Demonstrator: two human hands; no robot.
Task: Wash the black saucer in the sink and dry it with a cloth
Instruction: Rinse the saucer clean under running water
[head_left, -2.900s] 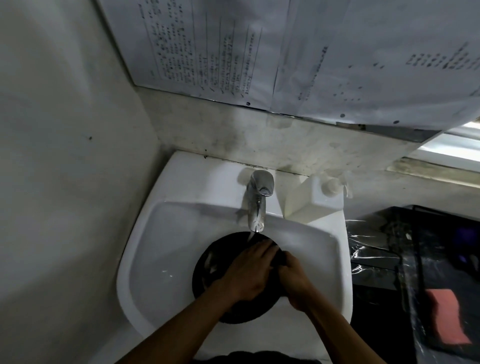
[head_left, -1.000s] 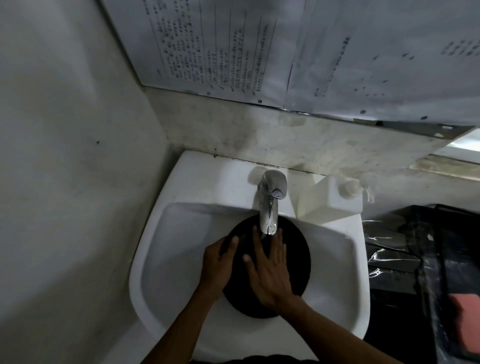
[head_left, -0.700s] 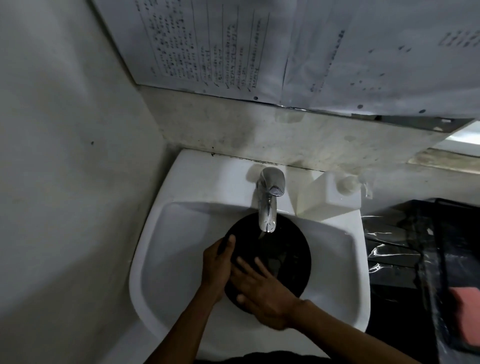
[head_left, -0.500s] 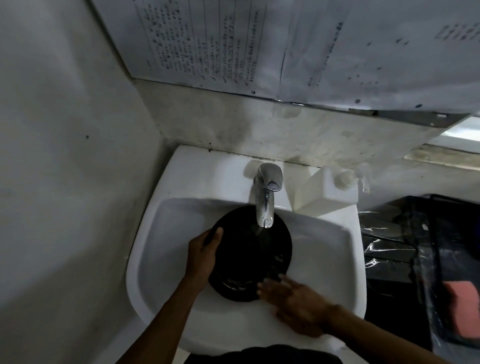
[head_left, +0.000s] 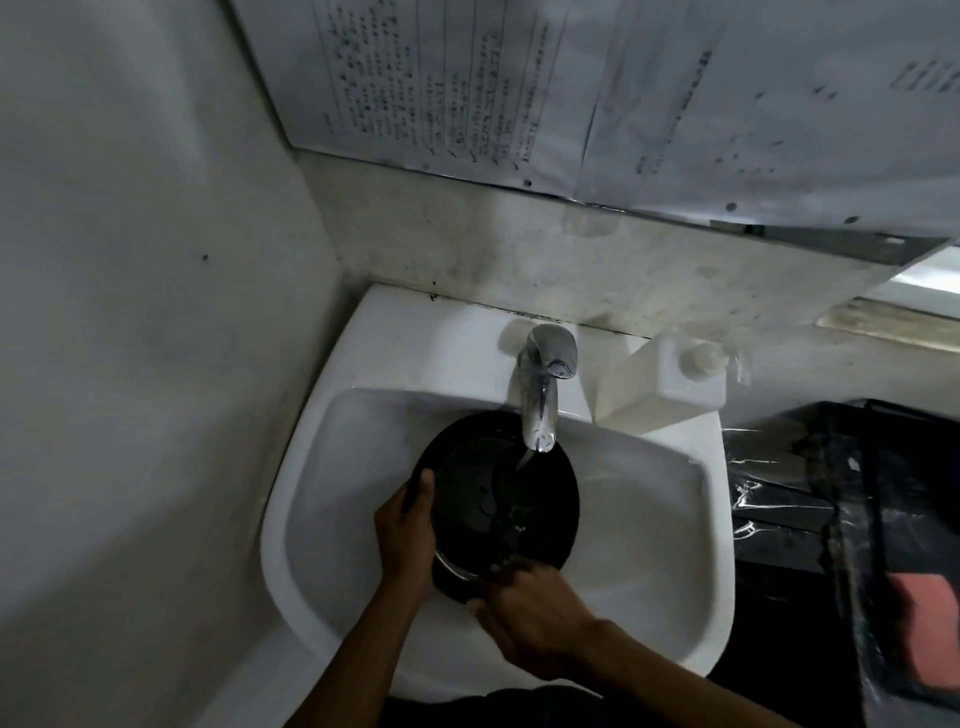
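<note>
The black saucer (head_left: 498, 499) is held inside the white sink (head_left: 649, 519), under the chrome tap (head_left: 543, 400), and a thin stream of water falls onto its middle. My left hand (head_left: 405, 530) grips the saucer's left rim, thumb over the edge. My right hand (head_left: 524, 608) is at the saucer's near rim with its fingertips on the edge; how its fingers lie is blurred.
A white soap bottle (head_left: 665, 384) stands on the sink's back right corner. A dark counter (head_left: 841, 493) under shiny plastic lies to the right, with a pink sponge-like thing (head_left: 930, 618) near its edge. A bare wall is close on the left, and papers hang above.
My right hand has slid off the saucer's face down to its near rim. The saucer has shifted a little left under the tap, and my left hand keeps its hold on the left rim.
</note>
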